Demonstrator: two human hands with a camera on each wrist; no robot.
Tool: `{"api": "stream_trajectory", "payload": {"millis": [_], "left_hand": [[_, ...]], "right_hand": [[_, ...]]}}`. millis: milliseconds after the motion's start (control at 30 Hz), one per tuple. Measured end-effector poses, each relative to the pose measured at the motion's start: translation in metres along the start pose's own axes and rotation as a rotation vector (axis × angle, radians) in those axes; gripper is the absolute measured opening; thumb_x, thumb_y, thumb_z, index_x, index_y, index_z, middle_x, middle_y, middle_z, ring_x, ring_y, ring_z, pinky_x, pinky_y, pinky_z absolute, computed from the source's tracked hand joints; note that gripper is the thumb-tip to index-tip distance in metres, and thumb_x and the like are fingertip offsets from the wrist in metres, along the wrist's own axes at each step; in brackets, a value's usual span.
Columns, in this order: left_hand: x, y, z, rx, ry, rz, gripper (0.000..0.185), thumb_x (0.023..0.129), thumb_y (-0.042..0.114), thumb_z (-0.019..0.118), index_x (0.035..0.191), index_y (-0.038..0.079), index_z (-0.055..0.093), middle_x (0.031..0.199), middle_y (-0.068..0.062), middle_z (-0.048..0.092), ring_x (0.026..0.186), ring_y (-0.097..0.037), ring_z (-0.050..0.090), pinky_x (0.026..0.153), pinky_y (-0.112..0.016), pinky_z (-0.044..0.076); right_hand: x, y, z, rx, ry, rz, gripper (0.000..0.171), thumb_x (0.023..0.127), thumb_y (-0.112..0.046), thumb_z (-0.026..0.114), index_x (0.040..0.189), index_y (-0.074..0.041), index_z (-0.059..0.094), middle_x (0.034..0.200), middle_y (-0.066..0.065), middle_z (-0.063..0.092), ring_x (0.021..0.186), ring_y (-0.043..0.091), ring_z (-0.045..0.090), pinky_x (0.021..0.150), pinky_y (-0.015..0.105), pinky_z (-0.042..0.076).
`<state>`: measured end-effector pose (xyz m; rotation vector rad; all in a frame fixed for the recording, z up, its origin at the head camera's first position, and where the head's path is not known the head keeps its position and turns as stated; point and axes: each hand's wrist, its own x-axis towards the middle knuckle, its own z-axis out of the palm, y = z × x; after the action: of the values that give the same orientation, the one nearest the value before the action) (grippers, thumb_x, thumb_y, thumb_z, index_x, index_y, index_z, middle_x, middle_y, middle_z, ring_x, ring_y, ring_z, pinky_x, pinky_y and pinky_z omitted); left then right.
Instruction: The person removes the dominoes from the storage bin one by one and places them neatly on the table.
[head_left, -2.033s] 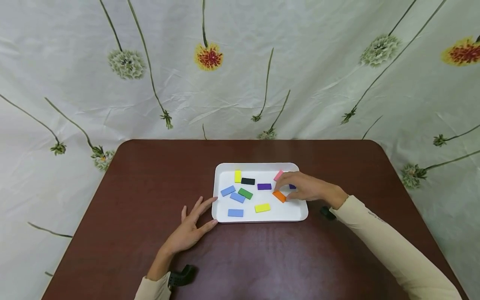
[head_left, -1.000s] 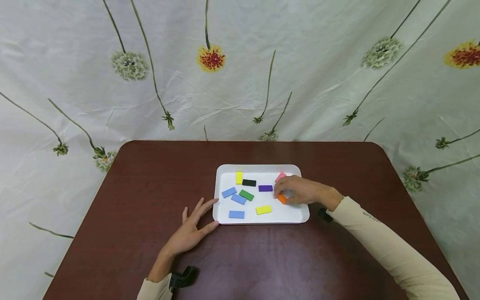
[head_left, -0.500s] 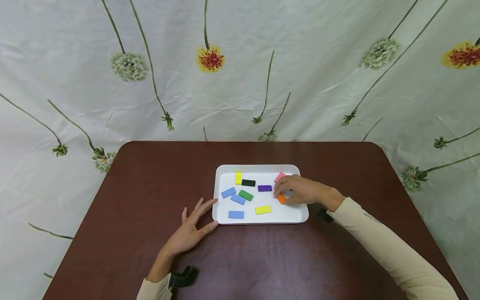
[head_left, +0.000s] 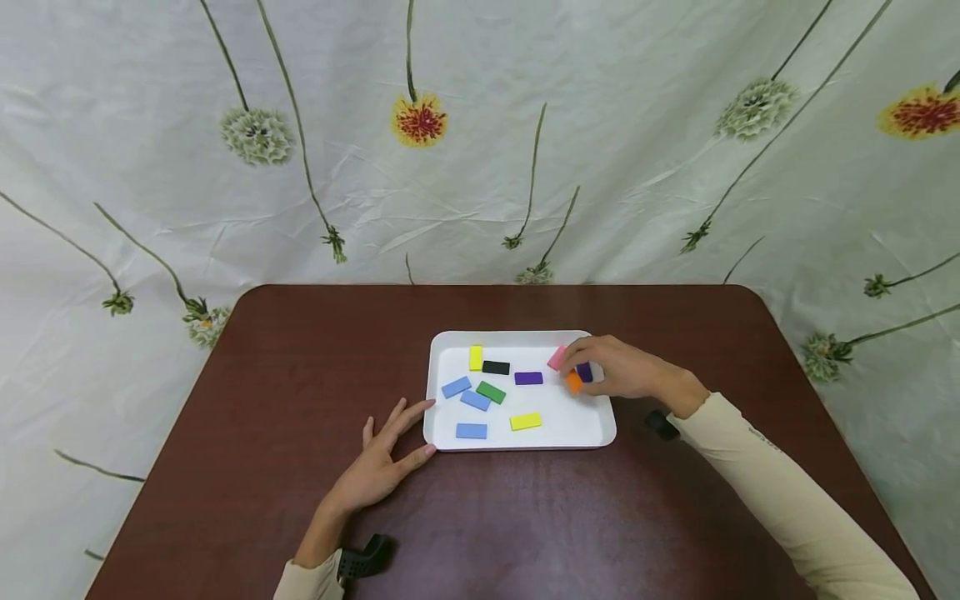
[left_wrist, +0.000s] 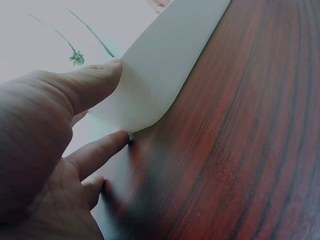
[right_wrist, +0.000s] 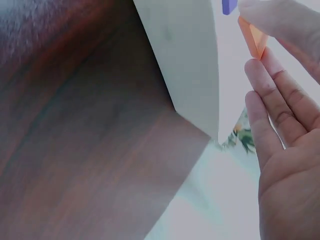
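right hand (head_left: pixel 622 371): you pinched the orange block (head_left: pixel 573 382)
pink block (head_left: pixel 556 358): lay beside your right hand
left hand (head_left: pixel 375 468): fingers spread, touched the tray (head_left: pixel 566 433)

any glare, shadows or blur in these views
Head view: soft sheen on the near part of the glossy red-brown wood-grain table; left wrist: pale floral-print cloth washed out, dark shadow beside the left hand; right wrist: table grain blurred, white rectangular tray blown out inside, near the right hand.

Floral cloth (head_left: pixel 465 192) behind brown table (head_left: pixel 540 517).
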<state>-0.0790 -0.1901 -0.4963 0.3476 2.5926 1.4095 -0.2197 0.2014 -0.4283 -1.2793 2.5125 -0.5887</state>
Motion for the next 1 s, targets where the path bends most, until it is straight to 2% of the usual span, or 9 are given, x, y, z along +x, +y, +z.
{"api": "stream_trajectory", "payload": {"millis": [233,533,1000], "left_hand": [[-0.001,0.001,0.0,-0.008,0.0,0.004,0.065,0.095,0.032,0.07,0.153,0.023,0.042,0.16,-0.013,0.036,0.154,-0.042,0.009,0.11,-0.072,-0.016],[0.0,0.0,0.0,-0.001,-0.001,0.003,0.065,0.095,0.035,0.069,0.153,0.025,0.042,0.161,-0.012,0.035,0.155,-0.041,0.009,0.11,-0.072,-0.016],[0.0,0.001,0.0,0.002,-0.002,-0.006,0.065,0.095,0.034,0.069,0.153,0.025,0.042,0.159,-0.008,0.039,0.155,-0.04,0.009,0.11,-0.072,-0.016]], "right_hand": [[-0.01,0.007,-0.01,0.023,0.062,0.038,0.029,0.082,-0.006,0.083,0.11,-0.007,0.075,0.119,0.004,0.066,0.112,0.023,0.061,0.099,0.045,0.053],[-0.031,0.025,-0.021,0.018,0.182,0.092,0.031,0.077,-0.004,0.086,0.106,-0.006,0.075,0.116,0.006,0.066,0.108,0.027,0.064,0.096,0.049,0.053],[-0.052,0.052,-0.019,-0.01,0.215,0.178,0.032,0.079,-0.003,0.084,0.109,-0.004,0.075,0.115,0.01,0.068,0.108,0.031,0.064,0.097,0.053,0.051]]}}
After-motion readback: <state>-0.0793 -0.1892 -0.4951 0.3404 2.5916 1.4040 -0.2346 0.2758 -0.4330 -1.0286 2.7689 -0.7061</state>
